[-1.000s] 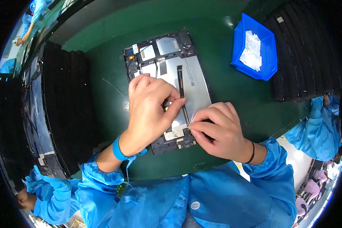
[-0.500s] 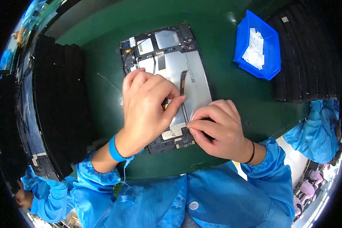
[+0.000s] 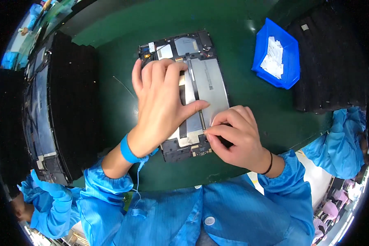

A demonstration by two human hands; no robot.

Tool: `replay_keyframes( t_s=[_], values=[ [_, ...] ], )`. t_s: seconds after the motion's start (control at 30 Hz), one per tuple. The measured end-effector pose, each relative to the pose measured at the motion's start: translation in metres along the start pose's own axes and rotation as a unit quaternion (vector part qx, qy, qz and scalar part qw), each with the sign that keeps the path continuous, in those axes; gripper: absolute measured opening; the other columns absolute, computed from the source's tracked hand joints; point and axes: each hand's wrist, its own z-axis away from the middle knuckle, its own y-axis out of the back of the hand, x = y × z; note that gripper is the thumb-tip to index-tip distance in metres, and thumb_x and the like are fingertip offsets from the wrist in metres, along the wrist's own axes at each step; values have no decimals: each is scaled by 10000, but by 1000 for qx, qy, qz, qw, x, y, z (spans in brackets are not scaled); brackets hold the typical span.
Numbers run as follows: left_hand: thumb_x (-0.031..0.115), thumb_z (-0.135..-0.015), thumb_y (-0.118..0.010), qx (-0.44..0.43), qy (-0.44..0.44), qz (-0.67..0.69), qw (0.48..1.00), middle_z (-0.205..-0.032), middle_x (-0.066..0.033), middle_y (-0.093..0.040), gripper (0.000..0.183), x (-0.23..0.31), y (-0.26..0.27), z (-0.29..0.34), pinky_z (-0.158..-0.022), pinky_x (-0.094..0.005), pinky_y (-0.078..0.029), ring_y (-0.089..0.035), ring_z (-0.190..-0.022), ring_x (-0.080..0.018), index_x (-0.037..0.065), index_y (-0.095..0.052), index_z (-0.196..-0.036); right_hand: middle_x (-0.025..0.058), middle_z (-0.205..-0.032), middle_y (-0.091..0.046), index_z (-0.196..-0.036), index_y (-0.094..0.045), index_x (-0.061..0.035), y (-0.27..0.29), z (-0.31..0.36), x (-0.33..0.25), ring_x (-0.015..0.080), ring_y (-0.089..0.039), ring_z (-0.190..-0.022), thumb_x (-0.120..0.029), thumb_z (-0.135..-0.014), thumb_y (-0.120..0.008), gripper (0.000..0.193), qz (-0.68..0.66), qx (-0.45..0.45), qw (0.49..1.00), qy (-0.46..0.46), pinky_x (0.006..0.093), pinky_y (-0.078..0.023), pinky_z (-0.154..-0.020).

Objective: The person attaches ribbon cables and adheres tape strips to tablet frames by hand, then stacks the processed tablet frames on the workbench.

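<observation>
An opened tablet (image 3: 219,88) with silver battery packs lies on the green mat under both my hands. A thin dark ribbon cable (image 3: 196,92) runs lengthwise down its middle and now lies along the battery. My left hand (image 3: 158,96) is open over the tablet's left half, thumb stretched out across the cable. Its index fingertip touches near the cable's upper end. With thumb and index finger pinched, my right hand (image 3: 242,139) holds the cable's lower end beside a small circuit board (image 3: 201,151) at the near edge. My left palm hides part of the tablet.
A blue bin (image 3: 291,61) with white paper-like pieces (image 3: 273,58) stands at the back right, beside a black stack (image 3: 315,74). On the left, another opened tablet (image 3: 44,108) leans against black foam-like slabs (image 3: 80,106). A thin wire (image 3: 124,85) lies on the mat. Blue-sleeved people sit at both sides.
My left hand has let go of the cable's middle and spread open, its fingers moving up toward the far end. The cable's raised upper part now lies down. My right hand keeps its pinch.
</observation>
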Motion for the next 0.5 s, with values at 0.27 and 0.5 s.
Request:
replay_keyframes(
  t_s=[0.27, 0.5],
  values=[
    [230, -750, -678, 101, 120, 58, 986, -1215, -174, -448, 434, -7, 17, 67, -1066, -508, -199, -381, -1184, -358, 39, -513, -1103, 181, -1383, -391, -1311, -440, 0, 3, -4, 35, 336, -367, -1250, -253, -837, -607, 563, 27, 65, 992, -108, 430, -239, -1040],
    [337, -833, -579, -23, 137, 5, 990, -1388, -262, -334, 690, -11, 18, 94, -1108, -558, -109, -268, -1320, -428, -69, -348, -1342, 212, -1443, -342, -1316, -426, 71, -8, -13, 48, 352, -277, -1339, -362, -906, -522, 604, 120, -16, 983, -139, 459, -170, -1077]
  ],
)
